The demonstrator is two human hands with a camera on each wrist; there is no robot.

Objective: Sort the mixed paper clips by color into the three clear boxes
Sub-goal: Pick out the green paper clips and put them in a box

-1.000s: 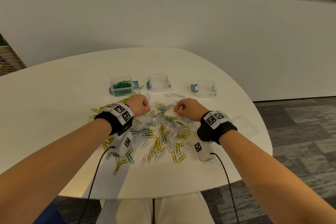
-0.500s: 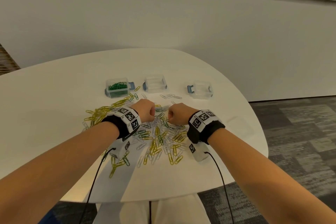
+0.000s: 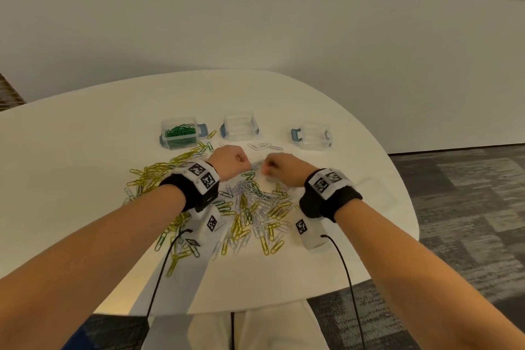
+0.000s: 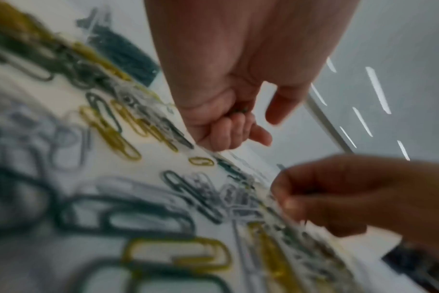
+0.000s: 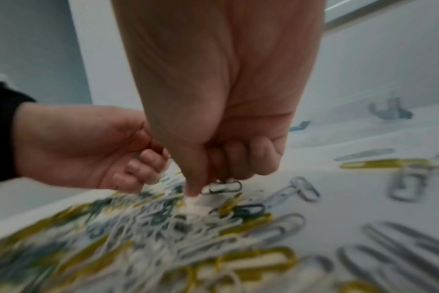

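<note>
Both hands have drawn closer together over the far edge of the clips (image 3: 250,207) since a second ago, and the view has tipped so the boxes sit higher. The clips are a loose heap of yellow, green and white wire loops spread on the worktop (image 3: 71,156), thickest between the wrists. Left box (image 3: 179,135) holds green clips; the middle box (image 3: 241,129) and right box (image 3: 312,135) look clear.

From the head view the left hand (image 3: 228,160) and right hand (image 3: 279,166) are just fists. The left wrist view shows the left hand's fingers (image 4: 221,134) curled on something dark green, too blurred to name. The right wrist view shows the right hand's fingertips (image 5: 193,190) pinching down at a white clip (image 5: 223,186) atop the heap.
</note>
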